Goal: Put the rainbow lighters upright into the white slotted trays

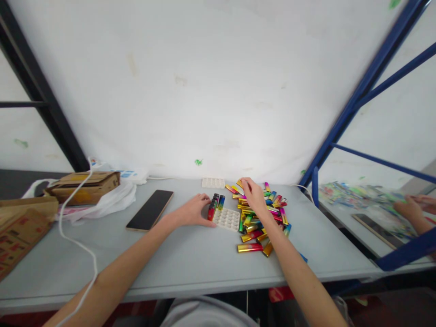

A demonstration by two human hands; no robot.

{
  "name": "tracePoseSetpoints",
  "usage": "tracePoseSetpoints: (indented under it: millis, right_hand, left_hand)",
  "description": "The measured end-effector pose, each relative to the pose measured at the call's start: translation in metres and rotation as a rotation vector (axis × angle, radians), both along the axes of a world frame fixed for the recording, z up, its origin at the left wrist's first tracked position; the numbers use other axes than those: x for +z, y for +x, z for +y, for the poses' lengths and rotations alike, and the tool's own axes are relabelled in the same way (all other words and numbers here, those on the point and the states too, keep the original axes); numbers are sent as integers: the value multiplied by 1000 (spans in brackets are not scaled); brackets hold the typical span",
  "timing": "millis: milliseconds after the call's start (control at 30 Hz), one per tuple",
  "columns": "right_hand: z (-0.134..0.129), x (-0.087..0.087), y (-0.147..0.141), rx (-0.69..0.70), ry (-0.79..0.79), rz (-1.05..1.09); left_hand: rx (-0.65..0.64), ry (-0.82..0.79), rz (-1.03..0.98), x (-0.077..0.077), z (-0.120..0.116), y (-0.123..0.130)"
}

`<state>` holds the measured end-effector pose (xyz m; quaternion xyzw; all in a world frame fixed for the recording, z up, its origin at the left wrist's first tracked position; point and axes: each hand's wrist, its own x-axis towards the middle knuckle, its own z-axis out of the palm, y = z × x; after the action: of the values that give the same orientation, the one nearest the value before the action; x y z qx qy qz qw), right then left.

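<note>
In the head view, the left hand [195, 210] reaches right, thumb and fingers open around the left end of the white tray [229, 220], where the dark-topped lighters [211, 211] stand up. The right hand [254, 195] bends down over the shiny pile [250, 235], fingers pinching a gold lighter [239, 183] that slants up and left.

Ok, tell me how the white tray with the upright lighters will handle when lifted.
The tray would probably stay stiff, as its grid of round cells looks moulded. It may dip leftward, since the upright lighters stand towards its left side. Those might wobble or tip, being tall and narrow.
</note>
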<state>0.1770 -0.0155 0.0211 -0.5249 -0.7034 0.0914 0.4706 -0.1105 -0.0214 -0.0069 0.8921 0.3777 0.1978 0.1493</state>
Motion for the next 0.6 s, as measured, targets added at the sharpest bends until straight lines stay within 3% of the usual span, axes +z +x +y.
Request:
tracePoseSetpoints:
  millis: [267, 467, 600]
  right_hand:
    - [1, -8, -11, 42, -251, 291]
    - [-9, -5, -20, 282, -221, 268]
    - [-17, -2, -29, 412, -375, 416]
  left_hand:
    - [17, -19, 13, 2, -2, 0]
    - [5, -8, 4, 3, -3, 0]
    - [12, -3, 2, 3, -4, 0]
